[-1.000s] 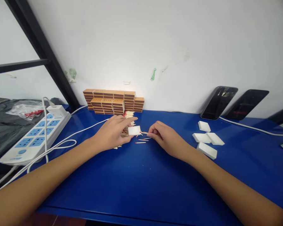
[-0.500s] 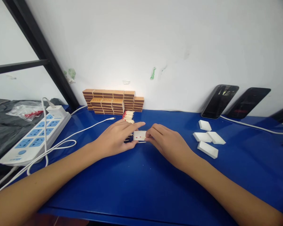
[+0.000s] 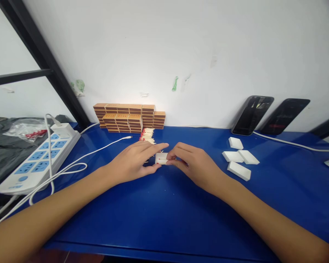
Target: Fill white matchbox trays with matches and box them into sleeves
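Note:
A small white inner matchbox tray [image 3: 161, 156] sits on the blue table between my hands, with a few red-tipped matches in it. My left hand [image 3: 135, 159] steadies its left end, thumb at the near corner and index finger stretched out past the far side. Over the right end, my right hand [image 3: 190, 160] has its thumb and fingers pinched together on a match [image 3: 162, 159], whose red head points left. Loose matches [image 3: 147, 135] lie in a pile just behind my left hand; some are hidden under its fingers.
Stacked brown matchboxes [image 3: 123, 118] stand against the wall. Several white trays [image 3: 239, 174] lie on the right, with two phones [image 3: 253, 115] leaning behind them. A power strip [image 3: 38, 160] and white cables [image 3: 68, 168] occupy the left of the blue table [image 3: 159, 215].
My right hand's fingers have shifted slightly left over the tray, and the pinched match now shows more clearly. My left hand stays at the tray. The view has tilted slightly.

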Demonstrator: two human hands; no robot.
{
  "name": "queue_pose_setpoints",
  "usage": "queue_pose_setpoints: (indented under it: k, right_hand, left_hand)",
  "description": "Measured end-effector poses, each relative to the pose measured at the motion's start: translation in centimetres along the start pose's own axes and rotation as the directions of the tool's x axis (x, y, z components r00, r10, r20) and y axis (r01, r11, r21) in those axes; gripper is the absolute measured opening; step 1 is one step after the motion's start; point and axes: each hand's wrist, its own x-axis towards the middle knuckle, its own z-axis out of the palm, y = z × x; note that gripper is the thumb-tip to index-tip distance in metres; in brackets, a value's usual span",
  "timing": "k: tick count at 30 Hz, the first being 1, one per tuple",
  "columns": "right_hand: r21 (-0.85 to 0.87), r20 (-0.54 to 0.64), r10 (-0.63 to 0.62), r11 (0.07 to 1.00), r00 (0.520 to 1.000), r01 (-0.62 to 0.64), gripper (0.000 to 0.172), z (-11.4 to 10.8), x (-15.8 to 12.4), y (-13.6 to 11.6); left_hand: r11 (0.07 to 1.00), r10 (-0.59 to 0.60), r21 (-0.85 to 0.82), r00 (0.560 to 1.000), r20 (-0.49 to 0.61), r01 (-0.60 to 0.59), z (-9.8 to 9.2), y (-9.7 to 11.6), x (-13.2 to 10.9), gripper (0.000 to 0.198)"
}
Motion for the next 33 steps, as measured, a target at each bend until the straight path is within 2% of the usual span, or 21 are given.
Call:
queue_pose_setpoints:
  k: [6, 10, 13, 18, 27, 33]
  right_hand:
    - [-0.012, -0.035, -0.001, 1.000, 0.999, 0.001, 0.017, 0.2, -0.1, -0.3]
    - [0.040, -0.078, 0.105, 0.994, 0.991, -0.102, 0.015, -0.1, 0.1, 0.3]
    - [0.060, 0.003, 0.169, 0.984, 0.986, -0.168, 0.009, 0.1, 0.0, 0.7]
    - [0.045, 0.137, 0.193, 0.979, 0.972, -0.201, 0.008, 0.9, -0.3, 0.5]
    - [0.040, 0.172, 0.189, 0.979, 0.967, -0.198, 0.006, 1.2, -0.2, 0.2]
    - [-0.041, 0.199, 0.228, 0.974, 0.953, -0.224, 0.009, 1.4, -0.2, 0.2]
  left_hand:
    - [1.000, -0.015, 0.026, 1.000, 0.002, 0.015, -0.2, -0.3, 0.0, 0.056]
    - [0.994, -0.051, 0.093, 0.999, -0.018, 0.052, -0.5, -1.7, 0.0, 0.055]
    - [0.986, -0.083, 0.138, 0.996, -0.044, 0.088, -0.7, -2.7, 0.0, 0.058]
    - [0.982, -0.083, 0.167, 0.995, -0.054, 0.091, -0.8, -3.1, 0.0, 0.058]
    - [0.981, -0.082, 0.174, 0.996, -0.039, 0.088, -0.7, -3.0, 0.0, 0.058]
    - [0.979, -0.111, 0.173, 0.994, -0.010, 0.111, -0.8, -2.9, 0.0, 0.059]
